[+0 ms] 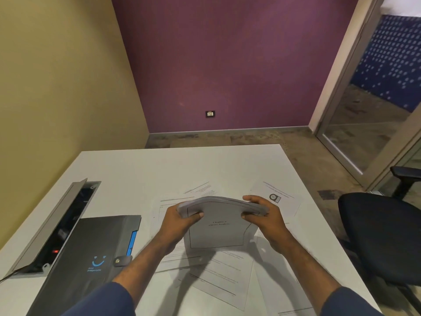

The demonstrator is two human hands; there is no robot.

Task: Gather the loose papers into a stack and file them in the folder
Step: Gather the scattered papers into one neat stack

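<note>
Both hands hold a stack of papers (218, 226) upright above the white table (141, 169), its top edge bowed. My left hand (180, 222) grips the stack's left top corner, and my right hand (264, 215) grips the right top corner. Printed text shows on the front sheet. Several loose papers lie flat on the table under and around the stack: one at the far right (276, 199), some near the front (218, 279), others behind the stack (200, 190). A dark folder (86, 254) with a blue smile logo and a snap strap lies closed to the left.
An open cable tray with a raised grey lid (54, 224) is set into the table at the left, beside the folder. A black office chair (382, 229) stands at the table's right side. Walls close off the left and far sides.
</note>
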